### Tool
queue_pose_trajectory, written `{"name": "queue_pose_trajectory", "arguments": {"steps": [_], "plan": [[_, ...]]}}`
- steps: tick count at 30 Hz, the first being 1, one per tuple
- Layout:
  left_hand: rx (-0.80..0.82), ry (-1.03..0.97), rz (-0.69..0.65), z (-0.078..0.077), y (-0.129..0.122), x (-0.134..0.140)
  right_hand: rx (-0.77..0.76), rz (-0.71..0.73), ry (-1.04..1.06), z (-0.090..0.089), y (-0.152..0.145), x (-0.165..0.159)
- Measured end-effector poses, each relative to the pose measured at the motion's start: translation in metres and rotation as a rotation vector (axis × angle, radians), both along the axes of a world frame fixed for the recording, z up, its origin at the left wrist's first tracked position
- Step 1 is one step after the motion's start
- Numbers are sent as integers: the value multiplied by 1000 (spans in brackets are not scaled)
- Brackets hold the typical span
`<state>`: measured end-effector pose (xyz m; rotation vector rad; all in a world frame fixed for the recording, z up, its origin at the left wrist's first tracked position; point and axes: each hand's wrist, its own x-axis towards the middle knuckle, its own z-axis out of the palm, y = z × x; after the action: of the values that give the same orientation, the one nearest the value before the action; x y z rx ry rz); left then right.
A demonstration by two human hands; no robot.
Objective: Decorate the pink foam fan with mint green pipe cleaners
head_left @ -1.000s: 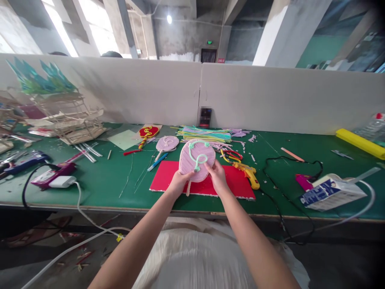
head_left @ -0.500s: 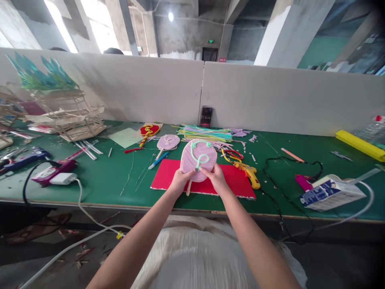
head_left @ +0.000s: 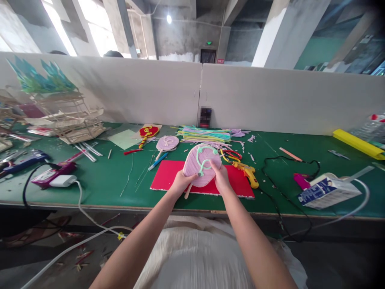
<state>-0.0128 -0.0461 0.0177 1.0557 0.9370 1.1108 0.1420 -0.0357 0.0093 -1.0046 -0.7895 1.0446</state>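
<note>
Green table [head_left: 114, 180], fan [head_left: 195, 162] handle half-hidden

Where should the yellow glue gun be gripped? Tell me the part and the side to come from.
Grip the yellow glue gun by its handle end, nearest the table's front edge, coming from above on the right hand side. It lies flat beside the red board.

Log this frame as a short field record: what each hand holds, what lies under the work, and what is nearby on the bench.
left hand: left hand grips the lower left edge of the pink fan
right hand: right hand grips the fan's right side, fingers on the mint green cord laid on its face
under the work: red sheet on the green table
right of fan: yellow glue gun
behind fan: bundle of coloured sticks, second pink fan
far right: white carton
</note>
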Motion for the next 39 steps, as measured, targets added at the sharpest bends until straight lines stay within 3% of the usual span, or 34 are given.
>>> {"name": "queue_pose_trajectory", "arguments": {"steps": [9,19,23,29,32,39], "plan": [[33,68,2,0,-1,0,-59,-120,-26,4,-3,1],[35,8,-41,-6,2,-2,-41,-34,63,-7,2,4],[124,26,64,-5,3,-2,-57,12,20,-6,0,4],[282,276,232,0,2,-3,-15,-29,-174,-7,0,3],[285,312,296,0,3,-4,17,-108,-214,-9,3,5],[214,223,303,-5,6,-7,34,-174,-362,-9,-3,8]]}}
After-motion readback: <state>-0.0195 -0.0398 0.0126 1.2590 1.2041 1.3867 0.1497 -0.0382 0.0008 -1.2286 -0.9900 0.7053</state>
